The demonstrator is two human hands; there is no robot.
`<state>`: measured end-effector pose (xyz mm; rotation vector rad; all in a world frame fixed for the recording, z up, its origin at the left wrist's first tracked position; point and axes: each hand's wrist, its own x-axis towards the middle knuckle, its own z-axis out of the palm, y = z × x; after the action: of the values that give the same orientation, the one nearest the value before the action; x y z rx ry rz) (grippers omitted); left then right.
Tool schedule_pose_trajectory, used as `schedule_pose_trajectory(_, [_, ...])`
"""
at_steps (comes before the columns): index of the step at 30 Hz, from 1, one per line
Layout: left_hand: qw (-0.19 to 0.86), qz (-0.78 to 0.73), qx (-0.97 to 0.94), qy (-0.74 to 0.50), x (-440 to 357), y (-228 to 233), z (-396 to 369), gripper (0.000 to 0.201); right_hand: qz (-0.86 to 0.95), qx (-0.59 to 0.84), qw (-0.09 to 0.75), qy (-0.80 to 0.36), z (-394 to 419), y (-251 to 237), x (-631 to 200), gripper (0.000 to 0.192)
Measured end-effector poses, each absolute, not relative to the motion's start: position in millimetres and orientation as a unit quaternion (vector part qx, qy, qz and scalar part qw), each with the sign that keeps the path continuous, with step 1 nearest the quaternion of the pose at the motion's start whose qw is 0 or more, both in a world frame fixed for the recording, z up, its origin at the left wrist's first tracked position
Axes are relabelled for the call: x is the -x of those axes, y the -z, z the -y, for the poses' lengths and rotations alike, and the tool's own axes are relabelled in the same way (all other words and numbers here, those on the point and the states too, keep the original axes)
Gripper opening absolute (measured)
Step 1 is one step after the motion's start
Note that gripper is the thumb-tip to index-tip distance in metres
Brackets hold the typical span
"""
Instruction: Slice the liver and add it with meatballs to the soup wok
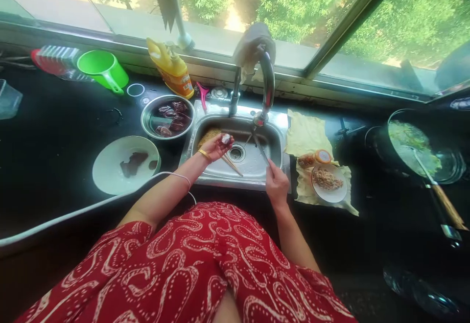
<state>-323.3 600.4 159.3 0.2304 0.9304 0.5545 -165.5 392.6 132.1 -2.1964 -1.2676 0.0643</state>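
Over the steel sink (279, 139), the left hand (219, 146) is cupped with fingers curled around a small piece of meat (225, 139), held palm-up just left of the tap's (267, 85) spout. The right hand (276, 182) rests at the sink's front rim, closed on the handle of a knife (261, 150) whose blade angles up toward the spout, so the blade tip and the meat are near each other but apart.

The piece looks pale pinkish-grey and glossy, small enough to sit in the fingers; finer detail cannot be made out.

On the dark table (47, 147) left of the sink stands one steel bowl (150, 120) with several dark reddish pieces in water, and nearer the person one white plate (110, 176) carrying two dark pieces. One green cup (103, 68) and one yellow bottle (172, 68) stand by the window. Right of the sink, one small plate (336, 196) of crumbly food sits on a yellow cloth (306, 134), and one pan (382, 149) with a spoon lies beyond.
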Motion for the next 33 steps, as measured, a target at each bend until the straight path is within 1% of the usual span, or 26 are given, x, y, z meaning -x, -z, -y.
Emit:
schedule_pose_trajectory(5, [0.853, -0.427, -0.061, -0.295, 317, -160, -599, 0.026, 0.425, 0.836, 0.333, -0.096, -388, -125, 164, 0.044])
schedule_pose_trajectory(11, [0.868, -0.395, -0.098, -0.286, 315, -155, -597, 0.027, 0.434, 0.811, 0.378, -0.100, -391, -126, 181, 0.043])
schedule_pose_trajectory(16, [0.856, -0.393, -0.153, -0.298, 311, -155, -592, 0.024, 0.483, 0.807, 0.338, -0.041, -395, -129, 192, 0.042])
schedule_pose_trajectory(20, [0.829, -0.433, -0.133, -0.328, 297, -154, -586, 0.021, 0.523, 0.791, 0.314, 0.044, -400, -129, 202, 0.039])
schedule_pose_trajectory(23, [0.835, -0.420, -0.117, -0.336, 284, -152, -581, 0.019, 0.537, 0.787, 0.296, 0.071, -406, -128, 212, 0.036])
schedule_pose_trajectory(28, [0.859, -0.365, -0.106, -0.343, 270, -156, -576, 0.031, 0.539, 0.792, 0.277, 0.079, -419, -125, 220, 0.038])
schedule_pose_trajectory(33, [0.867, -0.348, -0.134, -0.330, 262, -163, -575, 0.038, 0.530, 0.797, 0.275, 0.090, -428, -121, 215, 0.039])
